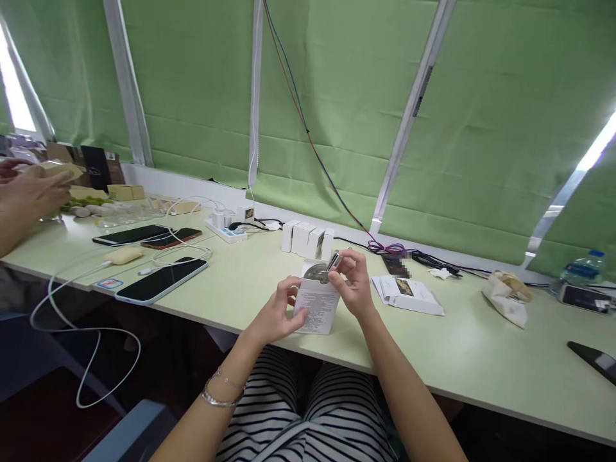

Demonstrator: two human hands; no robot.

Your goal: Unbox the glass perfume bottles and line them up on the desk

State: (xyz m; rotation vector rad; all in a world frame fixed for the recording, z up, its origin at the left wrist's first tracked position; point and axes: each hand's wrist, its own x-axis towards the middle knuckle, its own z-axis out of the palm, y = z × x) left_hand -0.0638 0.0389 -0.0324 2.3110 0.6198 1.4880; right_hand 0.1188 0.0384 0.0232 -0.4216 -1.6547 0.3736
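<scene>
My left hand [279, 314] grips a small white printed carton [317, 310] from the left side, just above the front edge of the pale green table [471, 359]. My right hand [353, 282] pinches a small silvery packet [323, 269] at the carton's open top, where it sits partly inside. Both hands are closed. A bracelet is on my left wrist.
A row of small white boxes [308, 239] stands behind the carton. Flat white cartons [409, 294] lie to the right, phones [161, 280] and charging cables [86, 333] to the left, a power strip [226, 229] at the back. Another person's hands [29, 192] work at far left.
</scene>
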